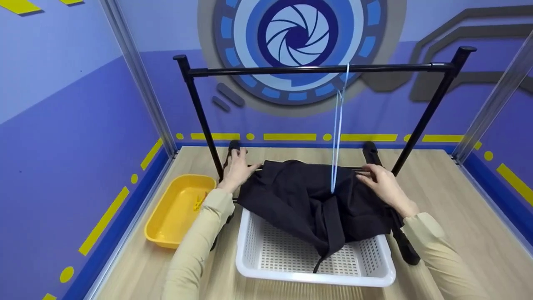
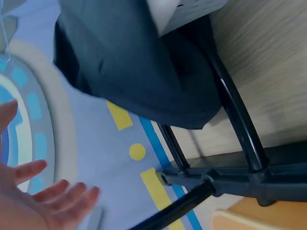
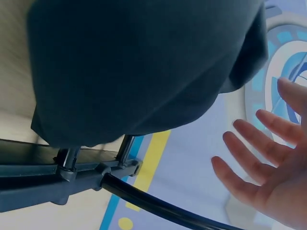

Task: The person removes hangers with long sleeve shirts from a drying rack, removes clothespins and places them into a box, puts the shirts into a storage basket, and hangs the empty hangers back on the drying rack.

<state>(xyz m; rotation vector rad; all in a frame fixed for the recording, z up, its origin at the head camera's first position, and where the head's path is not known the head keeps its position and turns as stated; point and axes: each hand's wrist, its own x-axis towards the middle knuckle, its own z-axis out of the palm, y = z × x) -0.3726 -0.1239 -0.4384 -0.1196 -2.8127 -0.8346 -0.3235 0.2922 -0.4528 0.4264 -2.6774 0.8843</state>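
Note:
A crumpled piece of black fabric (image 1: 291, 187), perhaps a garment, with a strap-like strip at its front, lies over the lower bars of a black rack and the back of a white basket (image 1: 314, 278). By its left end is my left hand (image 1: 236, 171), fingers spread; the left wrist view shows this hand (image 2: 45, 203) apart from the fabric (image 2: 129, 62). On the other side, my right hand (image 1: 385, 187) hovers at the fabric's right end. Its fingers (image 3: 259, 148) are extended and hold nothing in the right wrist view. A light blue hanger (image 1: 334, 154) hangs before the fabric.
The black rack's top bar (image 1: 266, 71) spans above the hands, carrying the hanger. A yellow tray (image 1: 156, 221) with small yellow clothespins (image 1: 199, 203) stands left of the rack. Blue printed walls (image 1: 66, 137) enclose the wooden tabletop (image 1: 441, 196) at the back and sides.

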